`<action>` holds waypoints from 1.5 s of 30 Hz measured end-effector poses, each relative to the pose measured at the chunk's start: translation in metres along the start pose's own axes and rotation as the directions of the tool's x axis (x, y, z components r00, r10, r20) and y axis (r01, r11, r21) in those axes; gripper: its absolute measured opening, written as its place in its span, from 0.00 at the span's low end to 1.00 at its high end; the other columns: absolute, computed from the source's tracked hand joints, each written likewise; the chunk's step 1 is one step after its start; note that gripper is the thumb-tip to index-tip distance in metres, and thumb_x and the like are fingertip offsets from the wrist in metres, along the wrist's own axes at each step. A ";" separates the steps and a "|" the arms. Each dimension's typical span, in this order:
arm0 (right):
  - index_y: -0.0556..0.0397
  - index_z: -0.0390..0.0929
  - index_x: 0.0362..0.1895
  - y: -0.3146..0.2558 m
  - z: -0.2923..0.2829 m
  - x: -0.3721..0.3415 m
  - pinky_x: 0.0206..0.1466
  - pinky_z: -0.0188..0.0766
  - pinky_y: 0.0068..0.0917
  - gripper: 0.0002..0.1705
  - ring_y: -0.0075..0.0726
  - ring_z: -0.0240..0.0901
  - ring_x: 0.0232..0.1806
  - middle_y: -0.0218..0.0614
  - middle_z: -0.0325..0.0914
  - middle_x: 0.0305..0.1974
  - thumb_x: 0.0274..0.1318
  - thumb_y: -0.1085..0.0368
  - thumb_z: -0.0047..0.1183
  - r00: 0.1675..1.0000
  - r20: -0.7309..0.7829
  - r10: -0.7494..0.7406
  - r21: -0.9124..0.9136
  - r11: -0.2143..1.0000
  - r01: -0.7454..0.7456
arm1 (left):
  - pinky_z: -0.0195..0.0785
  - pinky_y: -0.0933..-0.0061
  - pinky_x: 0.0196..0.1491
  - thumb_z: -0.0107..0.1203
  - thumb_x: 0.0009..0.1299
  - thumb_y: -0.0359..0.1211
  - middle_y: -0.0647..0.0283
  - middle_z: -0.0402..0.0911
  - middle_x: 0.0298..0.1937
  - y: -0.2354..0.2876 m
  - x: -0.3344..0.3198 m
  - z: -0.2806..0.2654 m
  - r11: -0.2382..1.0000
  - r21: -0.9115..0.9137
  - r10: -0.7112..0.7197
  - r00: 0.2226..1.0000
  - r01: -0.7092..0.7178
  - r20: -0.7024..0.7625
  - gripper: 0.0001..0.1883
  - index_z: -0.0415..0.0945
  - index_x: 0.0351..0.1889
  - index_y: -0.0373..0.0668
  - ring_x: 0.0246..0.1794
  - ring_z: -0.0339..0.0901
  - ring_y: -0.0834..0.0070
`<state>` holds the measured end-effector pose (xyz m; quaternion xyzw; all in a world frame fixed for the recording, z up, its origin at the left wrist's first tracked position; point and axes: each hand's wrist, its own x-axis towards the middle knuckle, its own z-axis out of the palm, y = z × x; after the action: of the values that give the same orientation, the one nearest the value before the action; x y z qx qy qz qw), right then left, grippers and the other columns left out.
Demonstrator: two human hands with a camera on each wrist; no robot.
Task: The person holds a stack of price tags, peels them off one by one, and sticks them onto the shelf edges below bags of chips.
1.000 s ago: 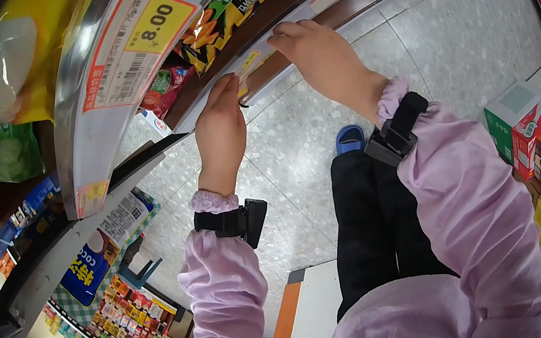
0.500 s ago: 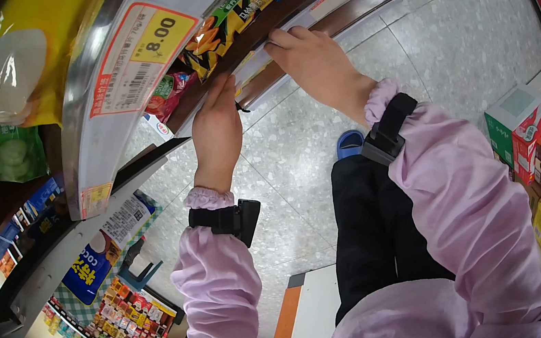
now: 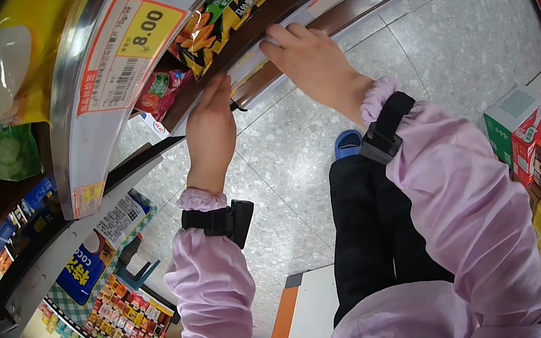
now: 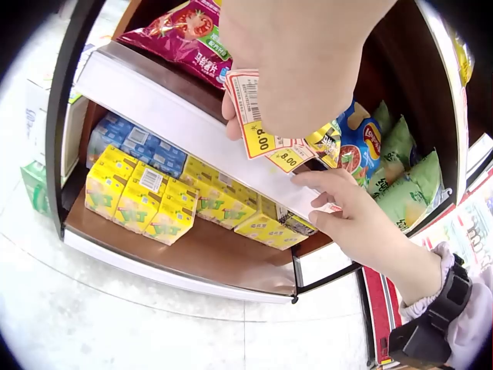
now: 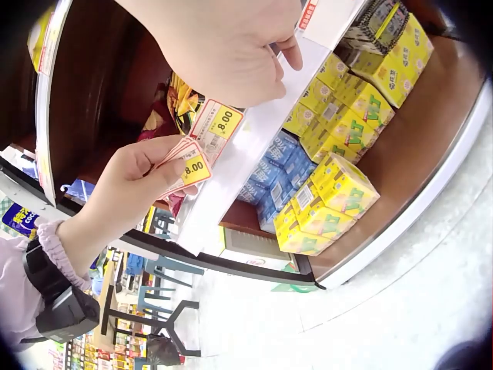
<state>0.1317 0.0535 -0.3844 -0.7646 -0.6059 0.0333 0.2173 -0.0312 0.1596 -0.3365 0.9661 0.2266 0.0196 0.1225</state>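
My left hand pinches a small fan of paper price tags between thumb and fingers, at the white label rail of the shelf. Another 8.00 tag lies against the rail beside them. My right hand is farther along the same rail, its thumb and fingers bent and parted at the rail's face. In the left wrist view, part of a tag shows between the fingertips of the right hand; whether they touch it is unclear.
Snack bags fill the shelf above the rail, with yellow drink cartons on the shelf below. In the head view a higher shelf edge with a large 8.00 tag juts in at upper left. Boxes stand at right.
Both hands have shifted slightly left in the head view. The right hand's thumb and index finger now show farther apart, while the left hand remains at the rail.
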 end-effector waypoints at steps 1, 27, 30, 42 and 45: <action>0.50 0.72 0.43 0.000 0.000 0.001 0.38 0.71 0.29 0.18 0.31 0.68 0.42 0.28 0.65 0.44 0.41 0.68 0.49 1.000 0.003 -0.004 0.001 1.000 0.004 | 0.70 0.65 0.45 0.47 0.55 0.18 0.56 0.74 0.51 0.000 0.000 0.000 1.000 -0.014 0.007 1.000 -0.007 -0.009 0.20 0.72 0.47 0.34 0.44 0.75 0.58; 0.46 0.73 0.40 -0.002 0.004 0.014 0.37 0.70 0.31 0.15 0.37 0.71 0.39 0.31 0.68 0.37 0.42 0.69 0.48 1.000 -0.003 0.001 0.057 0.998 -0.001 | 0.72 0.63 0.33 0.48 0.56 0.21 0.59 0.68 0.55 0.015 0.001 0.017 0.999 0.036 -0.040 0.997 0.038 0.069 0.18 0.72 0.46 0.38 0.30 0.78 0.58; 0.46 0.73 0.37 -0.004 0.008 0.014 0.37 0.70 0.30 0.13 0.36 0.71 0.38 0.30 0.68 0.36 0.41 0.69 0.49 0.999 -0.033 0.016 0.037 0.999 -0.015 | 0.72 0.64 0.31 0.49 0.56 0.21 0.60 0.68 0.56 0.016 -0.002 0.015 0.998 0.041 -0.049 0.998 0.048 0.037 0.17 0.72 0.46 0.38 0.29 0.78 0.59; 0.50 0.73 0.30 -0.004 0.011 0.022 0.39 0.69 0.30 0.08 0.37 0.71 0.37 0.31 0.69 0.32 0.39 0.70 0.49 0.997 -0.076 -0.003 0.027 1.000 0.005 | 0.72 0.66 0.32 0.48 0.58 0.21 0.62 0.73 0.53 0.007 0.000 0.026 0.996 0.081 -0.046 0.998 0.049 -0.034 0.14 0.73 0.43 0.36 0.32 0.78 0.60; 0.50 0.73 0.29 -0.004 0.011 0.022 0.40 0.69 0.30 0.07 0.37 0.71 0.37 0.31 0.69 0.32 0.39 0.70 0.49 0.998 -0.063 0.001 0.030 1.000 0.000 | 0.72 0.66 0.32 0.48 0.57 0.21 0.60 0.72 0.54 0.014 0.001 0.020 0.996 0.065 -0.065 0.997 0.067 -0.032 0.15 0.73 0.44 0.36 0.33 0.78 0.60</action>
<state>0.1305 0.0777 -0.3881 -0.7621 -0.5980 0.0184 0.2475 -0.0219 0.1433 -0.3526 0.9612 0.2606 0.0226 0.0879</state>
